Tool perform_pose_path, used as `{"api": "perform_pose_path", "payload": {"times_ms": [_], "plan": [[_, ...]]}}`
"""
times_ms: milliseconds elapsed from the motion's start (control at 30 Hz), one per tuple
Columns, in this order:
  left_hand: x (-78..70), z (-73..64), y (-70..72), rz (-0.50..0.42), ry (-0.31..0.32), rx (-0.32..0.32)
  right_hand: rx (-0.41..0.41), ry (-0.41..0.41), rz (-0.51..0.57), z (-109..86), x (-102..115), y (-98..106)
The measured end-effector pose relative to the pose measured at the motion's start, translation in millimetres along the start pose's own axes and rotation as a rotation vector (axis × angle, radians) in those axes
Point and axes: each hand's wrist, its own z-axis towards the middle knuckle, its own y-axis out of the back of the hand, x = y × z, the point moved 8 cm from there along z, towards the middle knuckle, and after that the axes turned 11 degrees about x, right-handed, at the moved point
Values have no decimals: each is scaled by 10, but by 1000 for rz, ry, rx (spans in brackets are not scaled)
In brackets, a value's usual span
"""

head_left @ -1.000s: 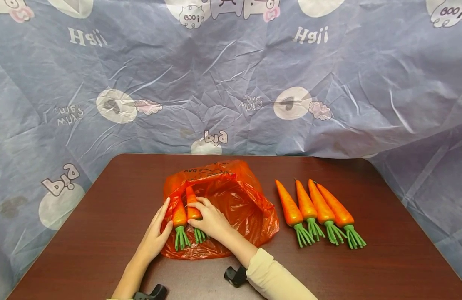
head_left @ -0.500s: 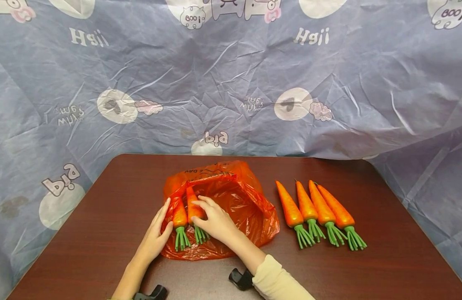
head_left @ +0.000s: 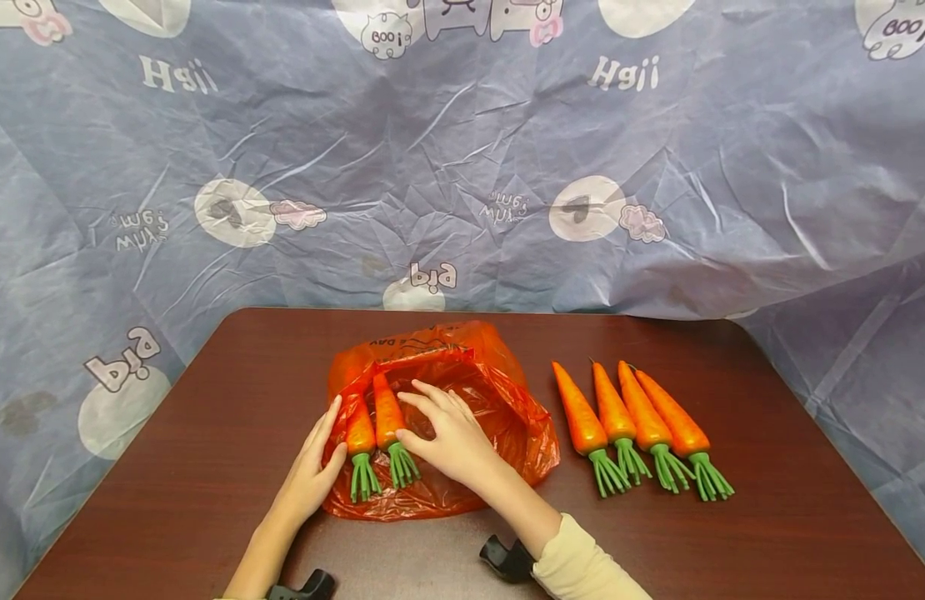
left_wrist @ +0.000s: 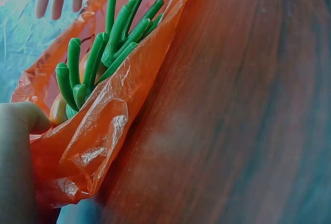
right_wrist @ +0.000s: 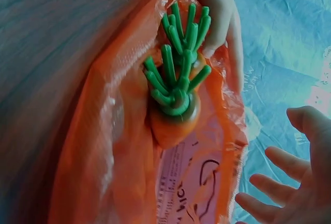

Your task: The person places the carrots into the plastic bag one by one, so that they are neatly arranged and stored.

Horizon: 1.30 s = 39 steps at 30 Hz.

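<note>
An orange-red plastic bag (head_left: 500, 467) lies on the table with its mouth toward me. Two carrots with green stems rest side by side in its mouth: a left carrot (head_left: 361, 433) and a right carrot (head_left: 388, 414). My left hand (head_left: 309, 471) rests against the bag's left edge, fingers extended, thumb by the left carrot. My right hand (head_left: 455, 437) hovers over the opening, fingers spread and holding nothing, just right of the right carrot. In the right wrist view the right hand (right_wrist: 295, 177) is apart from the carrot stems (right_wrist: 178, 92).
Several more carrots (head_left: 612, 404) lie in a row to the right of the bag on the dark wooden table (head_left: 207, 417). A printed grey-blue cloth (head_left: 447, 150) hangs behind the table. Black wrist straps (head_left: 507, 558) sit on both forearms.
My right hand has let go of the right carrot and moved right and slightly up, its fingers spreading. The carrot stays in the bag's mouth. My left hand has not moved.
</note>
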Motion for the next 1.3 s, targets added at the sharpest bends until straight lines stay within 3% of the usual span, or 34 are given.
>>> {"api": "perform_pose_path", "payload": {"times_ms": [300, 667, 1200, 1300], "plan": [[0, 6, 2, 2, 7, 4, -68, 10, -61, -194, -28, 197], [-5, 21, -12, 22, -1, 10, -228, 2, -93, -586, -315, 594], [2, -12, 4, 13, 28, 6, -276, -148, -66, -1060, -899, 1039], [-8, 5, 5, 19, 8, 2, -306, -166, -87, -1147, -995, 1137]]}}
